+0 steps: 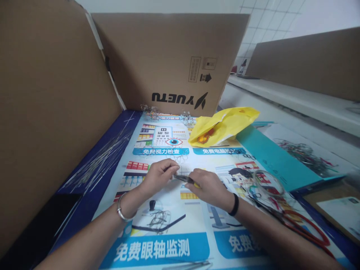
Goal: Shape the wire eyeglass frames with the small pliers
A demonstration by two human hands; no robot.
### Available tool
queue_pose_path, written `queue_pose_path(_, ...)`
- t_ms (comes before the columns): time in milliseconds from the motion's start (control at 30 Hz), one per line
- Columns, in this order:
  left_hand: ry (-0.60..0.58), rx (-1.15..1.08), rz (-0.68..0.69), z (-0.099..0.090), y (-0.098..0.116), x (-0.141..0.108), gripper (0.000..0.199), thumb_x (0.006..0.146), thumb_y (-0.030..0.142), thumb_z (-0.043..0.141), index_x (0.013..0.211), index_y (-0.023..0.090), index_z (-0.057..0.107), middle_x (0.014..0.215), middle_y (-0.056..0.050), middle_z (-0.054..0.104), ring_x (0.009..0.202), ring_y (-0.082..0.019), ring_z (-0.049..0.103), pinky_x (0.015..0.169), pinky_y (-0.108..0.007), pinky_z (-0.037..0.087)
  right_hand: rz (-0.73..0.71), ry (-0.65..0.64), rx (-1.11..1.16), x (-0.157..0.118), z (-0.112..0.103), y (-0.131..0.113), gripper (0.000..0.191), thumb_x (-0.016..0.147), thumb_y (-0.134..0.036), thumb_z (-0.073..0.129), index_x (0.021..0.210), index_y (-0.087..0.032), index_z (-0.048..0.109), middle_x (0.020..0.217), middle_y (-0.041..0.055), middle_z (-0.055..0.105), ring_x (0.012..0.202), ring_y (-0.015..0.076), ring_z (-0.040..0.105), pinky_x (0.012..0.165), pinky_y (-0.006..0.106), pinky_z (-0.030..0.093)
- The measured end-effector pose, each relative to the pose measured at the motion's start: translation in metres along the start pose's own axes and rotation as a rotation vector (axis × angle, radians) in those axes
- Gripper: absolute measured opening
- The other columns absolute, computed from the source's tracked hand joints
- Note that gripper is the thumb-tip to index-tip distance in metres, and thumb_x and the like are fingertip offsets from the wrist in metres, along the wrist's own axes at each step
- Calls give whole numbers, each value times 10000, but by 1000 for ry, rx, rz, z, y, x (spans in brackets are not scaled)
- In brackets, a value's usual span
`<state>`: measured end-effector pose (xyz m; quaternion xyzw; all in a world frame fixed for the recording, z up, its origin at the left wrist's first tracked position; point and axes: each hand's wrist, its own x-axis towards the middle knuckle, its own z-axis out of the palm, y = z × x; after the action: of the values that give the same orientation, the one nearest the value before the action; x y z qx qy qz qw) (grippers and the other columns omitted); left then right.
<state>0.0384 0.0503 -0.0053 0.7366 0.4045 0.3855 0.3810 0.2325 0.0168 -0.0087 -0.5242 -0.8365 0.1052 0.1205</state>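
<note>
Over the middle of the printed sheet (168,195), my left hand (161,173) pinches something too small to make out between thumb and forefinger. My right hand (207,184) is wrapped round small pliers (184,178), whose jaws point left and meet the left fingertips. A small tangle of thin wire pieces (159,219) lies below my left hand. Behind the hands, more bent wire shapes (176,155) rest on the sheet. The handles of the pliers are mostly hidden in my right palm.
Cardboard panels (168,56) stand behind and at the left. Long thin wires (98,161) lie at the left. A yellow bag (225,125) sits at the back right. Red-handled scissors (305,225) lie beside the right forearm. A turquoise box (270,157) holds tangled wire pieces (303,155).
</note>
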Motion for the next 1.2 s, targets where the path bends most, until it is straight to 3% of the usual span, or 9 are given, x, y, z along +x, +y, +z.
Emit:
queue_pose_path(500, 152, 219, 285, 1, -4, -4, 117, 841, 192, 515, 811, 161, 624, 727, -35, 663, 714, -135, 612, 663, -238, 472, 69, -110, 416, 2, 2, 5, 247, 764, -343, 543, 597, -176, 470, 558, -48, 442, 537, 87, 402, 517, 220, 245)
queue_pose_path(700, 110, 214, 328, 0, -6, -4, 111, 849, 175, 498, 834, 170, 608, 732, -24, 652, 692, -122, 601, 643, -227, 469, 36, -92, 407, 2, 2, 6, 240, 758, -333, 548, 594, -175, 474, 565, -48, 447, 542, 84, 409, 519, 220, 248)
queue_pose_path(1033, 33, 216, 380, 0, -6, -3, 134, 863, 210, 485, 812, 176, 604, 729, -27, 636, 686, -127, 584, 639, -235, 463, 49, -206, 407, 1, 1, 8, 242, 773, -373, 538, 634, -177, 509, 560, -44, 467, 535, 89, 424, 500, 211, 257)
queue_pose_path(1100, 38, 196, 349, -2, -8, -2, 125, 862, 214, 491, 824, 177, 605, 728, -22, 629, 687, -122, 582, 644, -231, 461, 22, -146, 329, 1, 2, 8, 208, 778, -358, 537, 671, -180, 525, 626, -27, 515, 589, 102, 460, 538, 217, 284)
queue_pose_path(1200, 53, 145, 274, -5, -13, 1, 129, 862, 225, 488, 840, 177, 605, 721, -11, 620, 685, -114, 581, 649, -224, 461, 1, 44, 220, 3, 4, 10, 193, 793, -356, 528, 716, -179, 537, 733, 8, 549, 688, 129, 490, 618, 240, 327)
